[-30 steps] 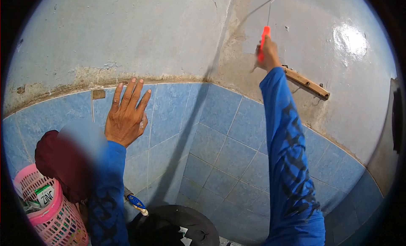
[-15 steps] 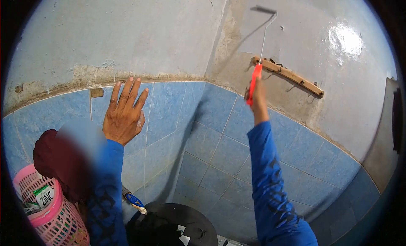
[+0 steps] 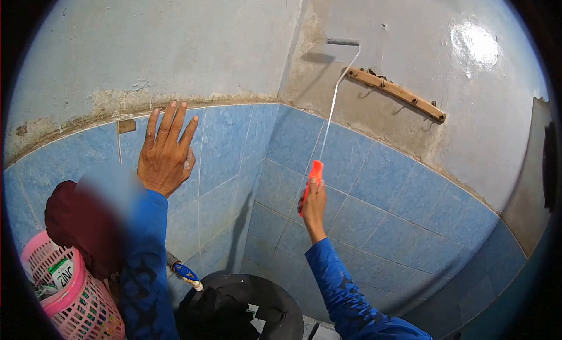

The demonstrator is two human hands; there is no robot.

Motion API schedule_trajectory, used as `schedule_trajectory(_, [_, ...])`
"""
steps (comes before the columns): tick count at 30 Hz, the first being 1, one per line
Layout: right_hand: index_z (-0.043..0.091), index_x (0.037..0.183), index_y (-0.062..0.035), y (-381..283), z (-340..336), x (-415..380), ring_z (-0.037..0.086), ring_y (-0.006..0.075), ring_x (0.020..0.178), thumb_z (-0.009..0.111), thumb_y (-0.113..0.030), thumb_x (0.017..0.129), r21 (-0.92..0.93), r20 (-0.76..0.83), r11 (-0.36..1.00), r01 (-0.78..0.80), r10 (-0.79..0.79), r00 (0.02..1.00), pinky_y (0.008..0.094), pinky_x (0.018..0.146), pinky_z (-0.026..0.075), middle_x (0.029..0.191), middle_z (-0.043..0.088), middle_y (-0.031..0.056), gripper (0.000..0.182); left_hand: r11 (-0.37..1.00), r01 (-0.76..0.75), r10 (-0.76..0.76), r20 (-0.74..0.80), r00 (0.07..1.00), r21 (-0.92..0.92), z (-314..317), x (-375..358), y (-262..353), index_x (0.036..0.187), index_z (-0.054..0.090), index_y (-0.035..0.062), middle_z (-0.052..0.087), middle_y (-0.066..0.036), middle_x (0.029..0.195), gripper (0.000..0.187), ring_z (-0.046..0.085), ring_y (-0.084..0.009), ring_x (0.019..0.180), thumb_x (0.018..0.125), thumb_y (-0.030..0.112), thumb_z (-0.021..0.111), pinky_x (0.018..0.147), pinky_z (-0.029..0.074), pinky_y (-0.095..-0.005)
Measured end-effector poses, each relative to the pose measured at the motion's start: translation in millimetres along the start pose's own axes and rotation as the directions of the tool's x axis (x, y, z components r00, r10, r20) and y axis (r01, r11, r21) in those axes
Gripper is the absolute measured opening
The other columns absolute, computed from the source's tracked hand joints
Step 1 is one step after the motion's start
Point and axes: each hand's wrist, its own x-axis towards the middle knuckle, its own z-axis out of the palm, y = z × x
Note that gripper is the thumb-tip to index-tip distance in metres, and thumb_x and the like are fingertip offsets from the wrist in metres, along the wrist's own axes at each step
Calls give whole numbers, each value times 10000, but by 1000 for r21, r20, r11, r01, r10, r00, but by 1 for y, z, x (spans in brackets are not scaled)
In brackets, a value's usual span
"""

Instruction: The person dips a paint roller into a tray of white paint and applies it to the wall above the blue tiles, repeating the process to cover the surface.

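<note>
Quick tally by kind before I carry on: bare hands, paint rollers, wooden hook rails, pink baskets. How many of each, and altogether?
Bare hands: 2 (left hand, right hand)
Paint rollers: 1 (paint roller, gripped by the right hand)
Wooden hook rails: 1 (hook rail)
Pink baskets: 1 (basket)
Total: 5

Have round black drum (image 3: 288, 302) at bottom center, dark cloth (image 3: 213, 311) bunched over left part of top, small white pieces (image 3: 256, 324) just right of cloth, too small to identify. Also see pink perforated basket (image 3: 73, 293) at lower left, holding white-and-green packet marked "ZINC" (image 3: 61, 274) tilted near rim, plus other packets packed below, partly hidden by basket wall. Can't tell what supports basket; cut off at bottom edge of view.
</note>
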Motion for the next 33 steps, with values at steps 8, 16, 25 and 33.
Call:
schedule_trajectory(8, [461,938,-106,28,40,-10,464,120,407,409,-477,1038,33,52,999,-42,40,998,289,358,370,610,473,12,388,999,-2,1,20,1000,41,2,-1,0,1460,457,258,288,-45,1596,639,191,-212,1500,849,323,629,1260,71,-446])
schedule_trajectory(16, [467,894,-98,1,73,73,469,118,422,410,-454,1038,63,63,996,59,-63,996,289,368,365,581,476,17,388,999,0,0,17,1000,39,2,0,0,1448,471,263,309,-39,1585,608,209,-207,1493,861,327,615,1258,83,-448])
schedule_trajectory(25, [456,900,-109,9,93,81,467,131,417,411,-484,1028,44,35,995,90,-91,995,300,361,370,582,473,20,399,998,-3,2,10,1000,58,3,0,-1,1451,466,265,322,-37,1576,605,219,-208,1488,868,336,613,1258,82,-447])
schedule_trajectory(33, [479,927,-105,86,85,5,483,123,453,428,-464,1030,21,-25,1000,-13,14,1000,297,395,387,622,498,17,378,999,-16,17,-6,1000,48,4,0,-2,1429,497,253,355,-48,1556,561,240,-211,1479,882,340,586,1259,67,-445])
